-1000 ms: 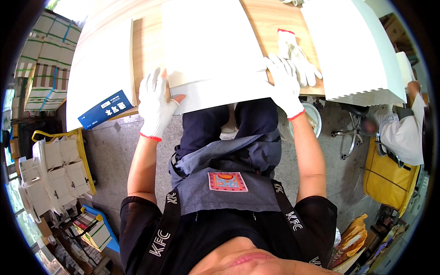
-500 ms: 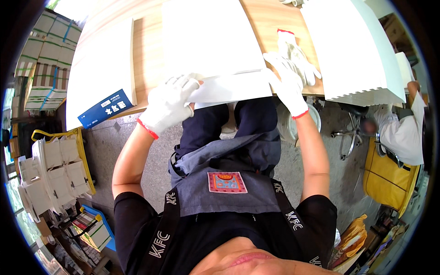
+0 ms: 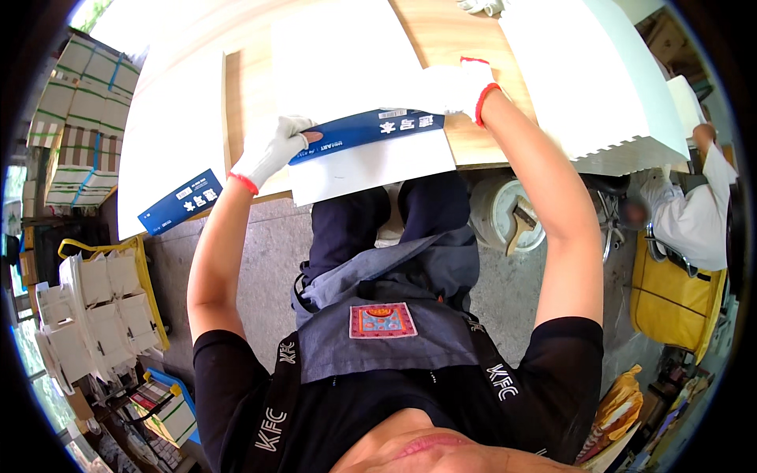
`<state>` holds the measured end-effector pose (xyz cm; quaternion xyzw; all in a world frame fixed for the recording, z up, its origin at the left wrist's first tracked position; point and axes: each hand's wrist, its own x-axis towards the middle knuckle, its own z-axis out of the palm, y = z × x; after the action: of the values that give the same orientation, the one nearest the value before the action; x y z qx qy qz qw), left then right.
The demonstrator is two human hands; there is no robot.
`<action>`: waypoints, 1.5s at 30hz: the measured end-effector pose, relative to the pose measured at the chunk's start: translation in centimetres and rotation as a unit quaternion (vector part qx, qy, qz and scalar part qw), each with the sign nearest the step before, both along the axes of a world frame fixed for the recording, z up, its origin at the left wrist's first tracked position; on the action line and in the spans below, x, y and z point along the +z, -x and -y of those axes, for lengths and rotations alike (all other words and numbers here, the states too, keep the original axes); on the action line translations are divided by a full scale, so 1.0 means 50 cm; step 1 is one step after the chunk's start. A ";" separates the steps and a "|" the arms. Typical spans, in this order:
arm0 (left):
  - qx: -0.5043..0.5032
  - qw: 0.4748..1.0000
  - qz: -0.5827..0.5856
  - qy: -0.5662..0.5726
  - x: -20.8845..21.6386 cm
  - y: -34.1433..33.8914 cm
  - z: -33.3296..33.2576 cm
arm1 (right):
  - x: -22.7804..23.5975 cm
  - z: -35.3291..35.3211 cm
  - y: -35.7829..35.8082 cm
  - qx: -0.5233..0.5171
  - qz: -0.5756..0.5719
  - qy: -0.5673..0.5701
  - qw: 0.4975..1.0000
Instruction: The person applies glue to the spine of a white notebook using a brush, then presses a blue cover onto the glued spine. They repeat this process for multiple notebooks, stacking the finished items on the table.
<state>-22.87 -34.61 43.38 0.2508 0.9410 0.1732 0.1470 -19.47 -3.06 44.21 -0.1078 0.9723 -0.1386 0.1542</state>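
Note:
A stack of white sheets [image 3: 339, 63] lies on the table in front of me. Across its near end runs a blue printed paper band [image 3: 371, 134], with a white flap [image 3: 371, 168] sticking out over the table edge below it. My left hand [image 3: 276, 150], in a white glove with a red cuff, grips the band's left end, a bare thumb tip on top. My gloved right hand [image 3: 457, 93] is at the band's right end; its fingers wash out against the white paper. A loose white glove [image 3: 477, 68] lies partly hidden behind this hand.
Another white stack with a blue band [image 3: 181, 202] lies to the left. A tall white stack [image 3: 599, 94] stands at right. Below the table is a white bucket [image 3: 505, 213]. Bundled stacks [image 3: 87, 118] are far left; a person in white [image 3: 690, 213] sits right.
The blue band has come into view across the near end of the stack, where a white strip showed before. My right hand has moved left and away from me; my left has shifted slightly.

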 end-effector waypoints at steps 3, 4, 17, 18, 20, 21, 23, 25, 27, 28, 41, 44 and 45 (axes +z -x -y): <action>-0.004 0.998 -0.002 -0.057 -0.029 0.033 0.004 | 0.006 0.014 0.000 0.004 -0.020 0.029 0.999; 0.002 0.997 -0.011 -0.079 -0.042 0.039 0.009 | 0.005 0.016 -0.001 0.015 -0.036 0.038 0.998; -0.083 0.994 0.005 0.076 -0.015 0.075 -0.018 | -0.113 0.019 -0.019 -0.103 -0.124 0.096 0.982; -0.132 0.989 -0.032 0.065 -0.015 0.082 -0.021 | -0.115 0.020 -0.017 -0.100 -0.131 0.096 0.982; -0.247 0.957 -0.052 0.144 0.003 0.098 -0.046 | -0.119 0.023 -0.015 -0.094 -0.144 0.098 0.980; -0.318 0.920 -0.035 0.226 0.027 0.109 -0.095 | -0.111 0.021 -0.019 -0.101 -0.122 0.102 0.982; -0.394 0.843 -0.004 0.367 0.065 0.096 -0.190 | -0.086 0.020 -0.024 -0.115 -0.086 0.116 0.983; -0.431 0.813 -0.003 0.392 0.065 0.094 -0.236 | -0.084 0.026 -0.035 -0.134 -0.102 0.126 0.978; -0.442 0.802 0.002 0.401 0.071 0.098 -0.245 | -0.094 0.011 -0.052 -0.138 -0.235 0.091 0.958; -0.436 0.807 0.008 0.397 0.075 0.099 -0.241 | -0.105 -0.021 -0.069 -0.131 -0.355 0.048 0.924; -0.502 0.822 -0.036 0.266 0.036 0.135 -0.206 | -0.074 0.097 -0.089 0.041 -0.080 0.172 0.981; -0.462 0.807 -0.072 0.362 0.056 0.104 -0.239 | -0.097 0.260 -0.040 0.192 -0.216 0.158 0.944; -0.465 0.810 -0.074 0.351 0.049 0.106 -0.236 | -0.122 0.308 -0.027 0.194 -0.217 0.239 0.926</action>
<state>-28.20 -22.81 45.84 0.6016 0.7170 -0.2764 0.2182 -18.14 -18.44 38.10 -0.3554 0.8800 -0.3078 -0.0676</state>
